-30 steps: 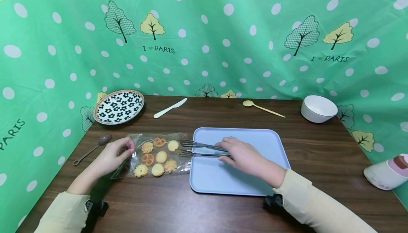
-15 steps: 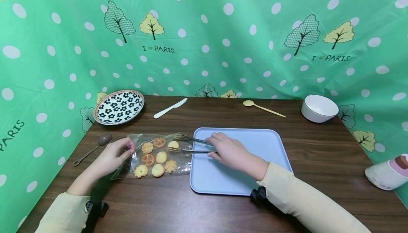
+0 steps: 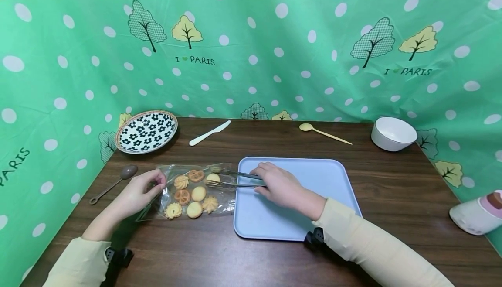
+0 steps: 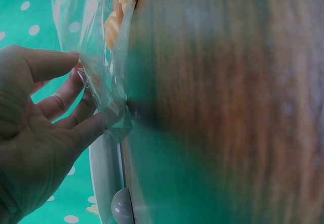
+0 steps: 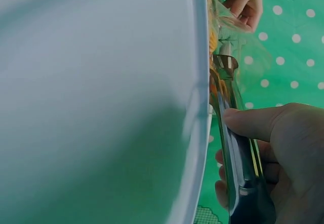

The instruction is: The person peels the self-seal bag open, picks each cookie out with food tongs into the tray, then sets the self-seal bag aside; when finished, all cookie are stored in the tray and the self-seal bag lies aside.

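My left hand [image 3: 137,193] pinches the left edge of a clear plastic bag [image 3: 226,202], which lies on the table with several cookies [image 3: 198,193] and pretzel-shaped biscuits [image 3: 182,196] inside. In the left wrist view, thumb and fingers hold the thin film [image 4: 96,89] up. My right hand [image 3: 284,186] grips metal tongs [image 3: 248,175] above a blue tray [image 3: 282,221]. The tongs' fork-like tips reach into the bag's right end, their arms apart, near a pale round cookie [image 3: 213,178]. Whether they touch it I cannot tell. The right wrist view shows the thumb along the tongs [image 5: 235,148].
A flower-patterned plate [image 3: 147,132] and a brown spoon [image 3: 128,172] lie at the left. Behind are a white knife [image 3: 209,133] and a yellow spoon [image 3: 325,133]. A white bowl [image 3: 393,134] stands back right, a pink-and-white container [image 3: 476,213] at the far right.
My right hand has moved left with the tongs, whose tips now sit further into the bag at the pale round cookie. The left hand stays at the bag's edge.
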The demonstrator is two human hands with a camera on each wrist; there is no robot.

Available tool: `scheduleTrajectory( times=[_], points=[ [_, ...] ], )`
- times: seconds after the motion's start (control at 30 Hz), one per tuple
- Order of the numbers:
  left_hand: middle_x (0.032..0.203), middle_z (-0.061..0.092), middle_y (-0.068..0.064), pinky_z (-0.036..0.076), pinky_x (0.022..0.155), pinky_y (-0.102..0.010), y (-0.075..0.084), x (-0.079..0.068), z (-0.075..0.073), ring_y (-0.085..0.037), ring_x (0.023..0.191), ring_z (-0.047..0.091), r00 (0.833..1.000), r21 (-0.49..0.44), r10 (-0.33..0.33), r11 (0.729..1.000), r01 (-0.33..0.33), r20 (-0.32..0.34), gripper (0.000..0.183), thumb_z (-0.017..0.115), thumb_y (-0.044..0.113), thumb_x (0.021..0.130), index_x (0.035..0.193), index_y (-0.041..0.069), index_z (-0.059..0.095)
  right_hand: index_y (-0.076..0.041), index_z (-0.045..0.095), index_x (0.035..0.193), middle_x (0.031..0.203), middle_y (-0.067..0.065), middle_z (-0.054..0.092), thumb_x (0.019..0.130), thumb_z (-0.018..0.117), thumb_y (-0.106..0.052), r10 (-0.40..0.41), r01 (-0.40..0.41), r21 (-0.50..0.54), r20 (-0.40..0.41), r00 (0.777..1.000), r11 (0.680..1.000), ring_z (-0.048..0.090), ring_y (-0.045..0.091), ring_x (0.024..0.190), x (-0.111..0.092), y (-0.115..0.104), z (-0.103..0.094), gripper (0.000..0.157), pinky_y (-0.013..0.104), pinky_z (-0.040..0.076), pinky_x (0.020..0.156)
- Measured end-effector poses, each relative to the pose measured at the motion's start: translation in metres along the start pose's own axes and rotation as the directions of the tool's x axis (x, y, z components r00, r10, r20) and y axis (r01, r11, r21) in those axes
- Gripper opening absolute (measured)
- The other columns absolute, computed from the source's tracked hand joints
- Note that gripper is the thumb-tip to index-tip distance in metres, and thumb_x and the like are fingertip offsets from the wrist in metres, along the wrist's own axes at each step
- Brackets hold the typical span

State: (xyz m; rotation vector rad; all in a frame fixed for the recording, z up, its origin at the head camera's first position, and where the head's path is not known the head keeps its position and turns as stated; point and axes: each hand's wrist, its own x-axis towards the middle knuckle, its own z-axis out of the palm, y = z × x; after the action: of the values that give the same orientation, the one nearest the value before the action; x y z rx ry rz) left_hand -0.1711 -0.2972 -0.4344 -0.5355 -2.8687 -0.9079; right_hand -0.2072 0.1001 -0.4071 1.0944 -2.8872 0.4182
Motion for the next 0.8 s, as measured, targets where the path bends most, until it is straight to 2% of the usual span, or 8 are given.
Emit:
scheduleTrajectory(
  times=[0.33,0.53,0.8],
  points=[
    [0.083,0.059,0.003,0.044,0.067,-0.026,0.001,0.0,0.0,-0.009,0.075,0.052,1.0,0.013,-0.003,1.0,0.003,-0.004,0.016,0.063,0.003,0.088,0.089,0.017,0.056,-0.013,0.062,0.118,0.115,0.002,0.062,0.084,0.071,-0.026,0.003,-0.002,0.014,-0.045,0.999,1.0,0.055,0.021,0.115,-0.014,0.002,-0.014,0.038,0.04,0.048,0.09],
    [0.084,0.06,-0.002,0.044,0.067,-0.026,0.0,0.001,0.0,-0.009,0.076,0.052,1.0,0.005,-0.014,1.0,0.014,0.005,0.013,0.062,0.006,0.089,0.09,0.017,0.055,-0.013,0.061,0.119,0.115,0.002,0.062,0.084,0.072,-0.027,0.025,-0.023,0.036,-0.07,0.997,0.999,0.056,0.02,0.114,-0.033,0.009,-0.027,0.039,0.042,0.049,0.089],
    [0.083,0.059,0.0,0.044,0.067,-0.026,0.0,0.0,0.001,-0.009,0.076,0.052,1.0,0.007,-0.013,1.0,0.013,0.002,0.015,0.063,0.005,0.089,0.089,0.018,0.055,-0.013,0.061,0.12,0.114,0.002,0.061,0.084,0.072,-0.028,0.084,-0.082,0.023,-0.098,0.992,0.996,0.056,0.02,0.111,-0.06,0.029,-0.04,0.041,0.042,0.049,0.086]
  ],
)
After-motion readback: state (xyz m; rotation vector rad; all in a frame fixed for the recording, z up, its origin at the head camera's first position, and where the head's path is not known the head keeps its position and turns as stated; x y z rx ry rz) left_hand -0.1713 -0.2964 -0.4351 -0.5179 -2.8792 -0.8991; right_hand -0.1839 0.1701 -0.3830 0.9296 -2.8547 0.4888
